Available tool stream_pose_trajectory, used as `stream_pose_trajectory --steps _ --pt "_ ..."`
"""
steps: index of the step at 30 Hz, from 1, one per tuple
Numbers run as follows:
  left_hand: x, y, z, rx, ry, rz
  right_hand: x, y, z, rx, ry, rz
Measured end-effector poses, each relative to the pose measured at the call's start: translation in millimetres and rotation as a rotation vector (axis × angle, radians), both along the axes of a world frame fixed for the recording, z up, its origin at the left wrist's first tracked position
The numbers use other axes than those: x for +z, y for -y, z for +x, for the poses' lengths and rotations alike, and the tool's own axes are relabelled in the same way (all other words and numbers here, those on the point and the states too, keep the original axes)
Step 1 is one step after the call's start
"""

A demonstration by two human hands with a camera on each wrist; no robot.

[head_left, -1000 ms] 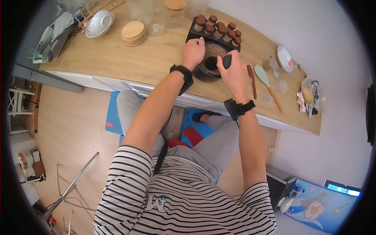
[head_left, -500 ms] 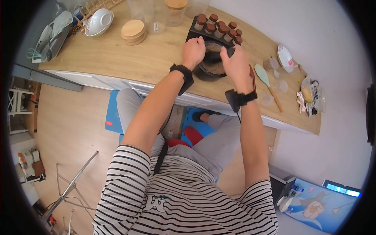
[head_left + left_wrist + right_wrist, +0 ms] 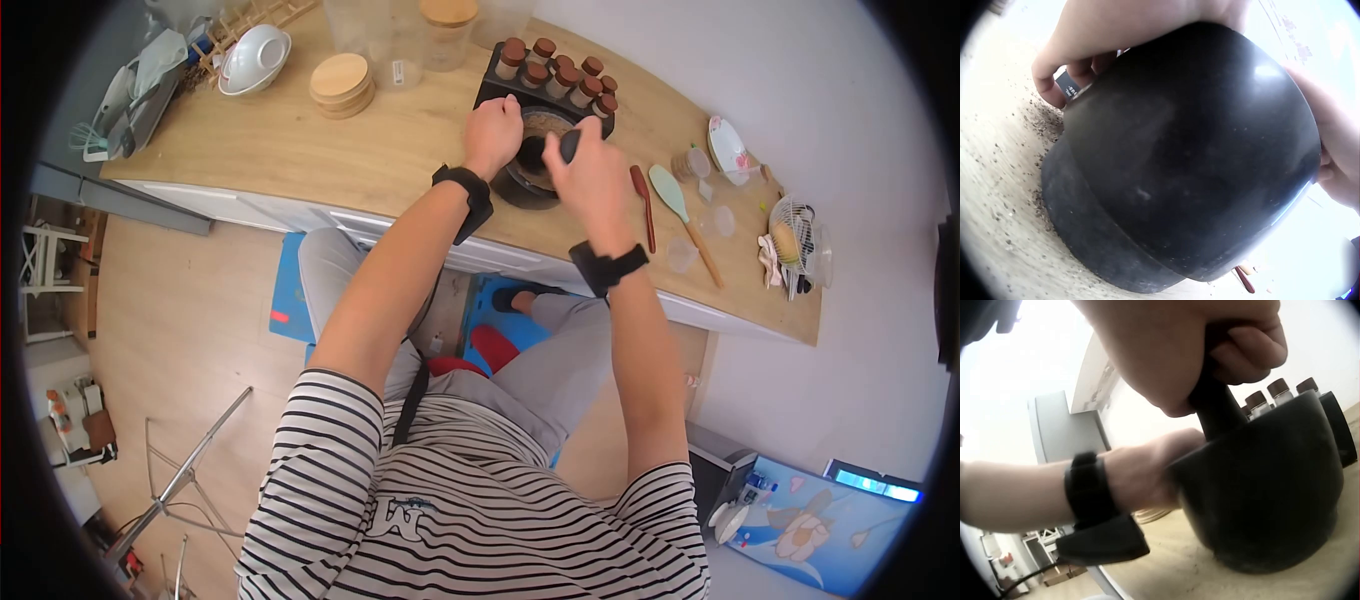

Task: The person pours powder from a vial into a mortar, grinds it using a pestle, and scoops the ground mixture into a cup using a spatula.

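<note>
A black mortar point(image 3: 527, 196) stands on the counter, with brown ground stuff point(image 3: 548, 124) inside. My left hand point(image 3: 492, 137) holds it by its left side, fingers wrapped around the far wall; in the left wrist view the mortar's dark body point(image 3: 1197, 150) fills the middle. With my right hand point(image 3: 594, 182) I grip the top of a black pestle point(image 3: 569, 147). The pestle's shaft point(image 3: 1221, 414) leans down into the mortar in the right wrist view, its lower end hidden there behind the rim.
Behind the mortar stands a black rack of spice jars point(image 3: 562, 75) with brown lids. To the right lie a dark red utensil point(image 3: 645, 210) and a green spatula point(image 3: 670, 190). Brown crumbs point(image 3: 1041, 122) dot the counter beside the mortar. Wooden-lidded containers point(image 3: 342, 82) are at the back left.
My right hand has moved the pestle around inside the mortar, its top swinging right and then back left. My left hand and the mortar have stayed in place.
</note>
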State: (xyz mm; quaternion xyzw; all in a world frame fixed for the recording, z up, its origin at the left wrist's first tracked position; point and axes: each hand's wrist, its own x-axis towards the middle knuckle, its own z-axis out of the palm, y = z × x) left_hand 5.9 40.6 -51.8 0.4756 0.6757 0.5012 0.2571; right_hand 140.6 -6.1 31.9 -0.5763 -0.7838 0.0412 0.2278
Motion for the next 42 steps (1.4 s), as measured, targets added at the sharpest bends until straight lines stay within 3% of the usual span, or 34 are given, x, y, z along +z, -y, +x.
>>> stream_pose_trajectory --steps 1,2,4,9,16,19,20,22,26,28,30,32,33,38,40,42 --pt "0.0 -0.3 0.1 0.002 0.001 -0.001 -11.1 9.1 -2.9 0.101 0.055 0.176" --pt "1.1 -1.0 -0.5 -0.024 0.051 -0.043 -14.8 11.9 -3.2 0.103 0.054 0.175" --pt "2.8 0.8 -1.4 -0.052 0.093 -0.087 -21.1 16.1 -4.8 0.353 0.216 0.331" --pt "7.7 2.8 0.3 -0.014 0.038 -0.032 -5.1 -20.9 0.9 0.204 -0.026 0.314" --pt "4.2 1.0 0.7 0.001 0.039 -0.027 10.8 -42.0 -0.6 0.236 0.029 0.185" --pt "4.5 2.5 1.1 0.009 0.039 -0.024 -1.5 -52.3 6.7 0.094 -0.102 0.127" --pt "5.0 2.1 0.4 -0.007 0.031 -0.033 -6.1 -52.8 11.3 0.096 -0.097 0.127" --pt "6.2 1.9 -0.4 -0.022 0.022 -0.042 -15.8 -51.3 21.2 -0.084 -0.047 0.008" --pt "3.3 -0.9 -0.8 -0.016 0.022 -0.055 4.5 -14.9 4.5 0.013 0.002 -0.048" --pt "0.9 -0.7 -0.5 -0.031 0.020 -0.045 1.8 -14.2 0.7 0.362 0.131 0.136" --pt "2.6 0.5 0.2 -0.010 0.027 -0.039 -5.7 -31.6 3.3 0.371 0.122 0.164" --pt "3.9 0.8 0.1 -0.011 0.017 -0.040 -4.2 -44.6 7.6 0.006 -0.020 0.036" --pt "4.1 1.0 0.2 -0.012 0.006 -0.043 -3.8 -46.8 11.8 -0.078 -0.046 -0.020" --pt "4.9 0.5 0.4 0.003 0.022 -0.039 4.4 -15.3 9.8 0.049 -0.032 -0.064" --pt "5.0 2.4 0.8 -0.001 0.016 -0.049 3.8 -11.0 7.3 0.282 -0.024 0.117" --pt "3.7 0.8 1.2 0.016 0.025 -0.030 6.5 -16.3 3.8 0.293 -0.050 0.177"
